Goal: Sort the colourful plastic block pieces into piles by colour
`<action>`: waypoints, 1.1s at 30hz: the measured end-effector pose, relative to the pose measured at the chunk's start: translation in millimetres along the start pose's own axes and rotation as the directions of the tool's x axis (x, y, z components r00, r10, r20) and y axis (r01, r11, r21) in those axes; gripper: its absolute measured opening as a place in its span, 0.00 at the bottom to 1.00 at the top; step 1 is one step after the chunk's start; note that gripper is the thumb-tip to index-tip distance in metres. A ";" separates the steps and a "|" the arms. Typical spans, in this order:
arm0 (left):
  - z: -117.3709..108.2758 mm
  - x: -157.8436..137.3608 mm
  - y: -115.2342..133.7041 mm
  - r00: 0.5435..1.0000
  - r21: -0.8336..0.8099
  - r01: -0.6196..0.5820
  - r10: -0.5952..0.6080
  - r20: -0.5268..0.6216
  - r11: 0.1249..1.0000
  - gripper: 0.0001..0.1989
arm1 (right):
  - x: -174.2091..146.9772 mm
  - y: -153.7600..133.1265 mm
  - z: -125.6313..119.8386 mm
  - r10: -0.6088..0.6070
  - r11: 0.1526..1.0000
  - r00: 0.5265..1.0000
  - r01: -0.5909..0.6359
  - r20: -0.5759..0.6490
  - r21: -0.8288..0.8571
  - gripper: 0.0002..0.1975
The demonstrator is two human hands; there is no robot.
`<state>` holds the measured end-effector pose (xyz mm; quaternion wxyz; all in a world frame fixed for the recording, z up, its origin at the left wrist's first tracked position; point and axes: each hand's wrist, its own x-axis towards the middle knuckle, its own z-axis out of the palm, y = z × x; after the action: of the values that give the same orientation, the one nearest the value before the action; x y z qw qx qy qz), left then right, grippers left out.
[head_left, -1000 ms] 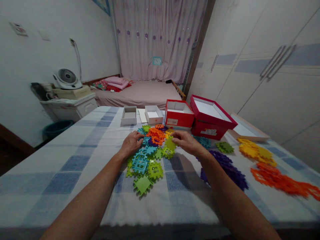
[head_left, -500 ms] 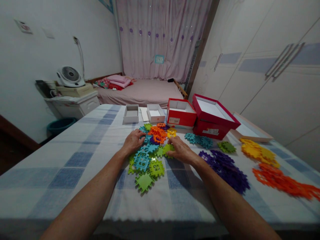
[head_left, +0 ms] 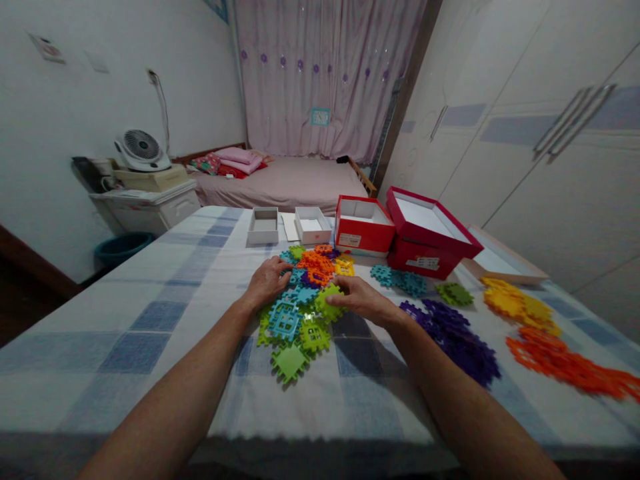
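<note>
A mixed heap of flat plastic interlocking building pieces with notched edges lies before me. My left hand [head_left: 269, 283] rests at the heap's left side, fingers apart, touching turquoise pieces [head_left: 285, 319]. On the right, my right hand [head_left: 363, 299] pinches a lime green piece [head_left: 329, 303] between thumb and fingers, tilted up over the heap. Orange pieces [head_left: 317, 264] lie on top further back, with a yellow piece [head_left: 345, 265] beside them. More green pieces [head_left: 291, 362] spread toward the front.
To the right lie sorted piles: turquoise [head_left: 400, 280], green [head_left: 454, 293], purple [head_left: 453, 340], yellow [head_left: 520, 303] and orange [head_left: 565, 363]. Behind stand two small white boxes [head_left: 263, 235], a red box [head_left: 364, 240], a dark red box [head_left: 423, 259] and a shallow lid [head_left: 505, 260]. A checked cloth [head_left: 150, 327] covers the table.
My right hand has lifted the lime green piece slightly and tilted it up, moving it a little left. My left hand stays nearly in place. The view has shifted slightly.
</note>
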<state>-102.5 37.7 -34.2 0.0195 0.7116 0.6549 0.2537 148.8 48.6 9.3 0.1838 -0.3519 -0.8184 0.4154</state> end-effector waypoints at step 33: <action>-1.2 0.0 1.1 1.000 -0.015 0.008 -0.008 0.000 1.000 0.18 | -24.5 -31.4 15.5 -0.092 0.953 0.977 0.143 0.192 -0.268 0.12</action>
<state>-101.9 37.1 -32.8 0.0259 0.7087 0.6558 0.2587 143.0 9.4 25.3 0.0830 -0.2865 -0.9016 0.3134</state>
